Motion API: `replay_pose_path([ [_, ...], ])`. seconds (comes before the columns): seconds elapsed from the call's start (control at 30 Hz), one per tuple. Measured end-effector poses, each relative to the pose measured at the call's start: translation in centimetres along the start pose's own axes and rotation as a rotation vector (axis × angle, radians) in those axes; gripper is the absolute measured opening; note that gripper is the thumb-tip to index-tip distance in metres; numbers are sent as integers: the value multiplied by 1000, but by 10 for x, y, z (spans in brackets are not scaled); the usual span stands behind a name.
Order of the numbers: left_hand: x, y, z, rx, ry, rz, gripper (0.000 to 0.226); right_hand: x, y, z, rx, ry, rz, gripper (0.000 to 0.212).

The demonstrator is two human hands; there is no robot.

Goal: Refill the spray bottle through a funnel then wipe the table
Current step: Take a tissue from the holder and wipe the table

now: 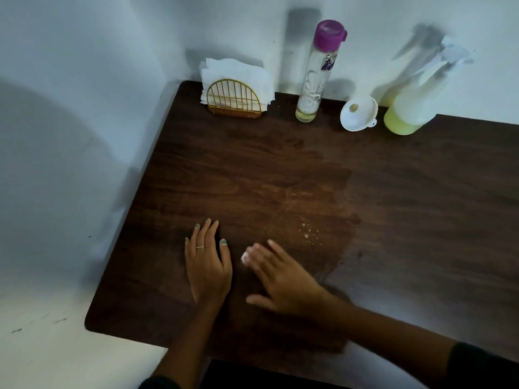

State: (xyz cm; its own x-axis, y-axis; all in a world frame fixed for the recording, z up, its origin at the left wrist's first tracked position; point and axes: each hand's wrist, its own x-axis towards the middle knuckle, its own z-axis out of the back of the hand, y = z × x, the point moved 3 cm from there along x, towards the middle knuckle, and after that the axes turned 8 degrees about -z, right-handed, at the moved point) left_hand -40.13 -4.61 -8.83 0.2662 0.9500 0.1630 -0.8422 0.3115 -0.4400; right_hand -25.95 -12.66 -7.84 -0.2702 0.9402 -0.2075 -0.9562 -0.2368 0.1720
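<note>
A gold wire napkin holder [234, 99] with an arched front stands upright well ahead of the left hand [207, 265], slightly to its right. A stack of white paper napkins [238, 73] sits upright in the holder and projects above and beside the arch. A white wall [84, 66] runs behind the holder and continues along the left of the left hand. A pale floor [42, 346], bearing a few dark marks, lies below and left of that hand.

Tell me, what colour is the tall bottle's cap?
Purple. The tall bottle's cap shows in the head view.
</note>
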Motion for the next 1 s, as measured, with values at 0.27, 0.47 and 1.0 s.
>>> replay_pose_path([
  [0.27, 0, -1, 1, 7, 1, -2, 46, 5, -190, 48, -33, -94, -840, 80],
  [0.47, 0, -2, 2, 12, -1, -3, 46, 12, -130, 40, 40, -147, -712, 82],
  [1.0, -1, -5, 0, 43, 5, -10, 46, -26, -207, 47, -12, -147, -689, 83],
])
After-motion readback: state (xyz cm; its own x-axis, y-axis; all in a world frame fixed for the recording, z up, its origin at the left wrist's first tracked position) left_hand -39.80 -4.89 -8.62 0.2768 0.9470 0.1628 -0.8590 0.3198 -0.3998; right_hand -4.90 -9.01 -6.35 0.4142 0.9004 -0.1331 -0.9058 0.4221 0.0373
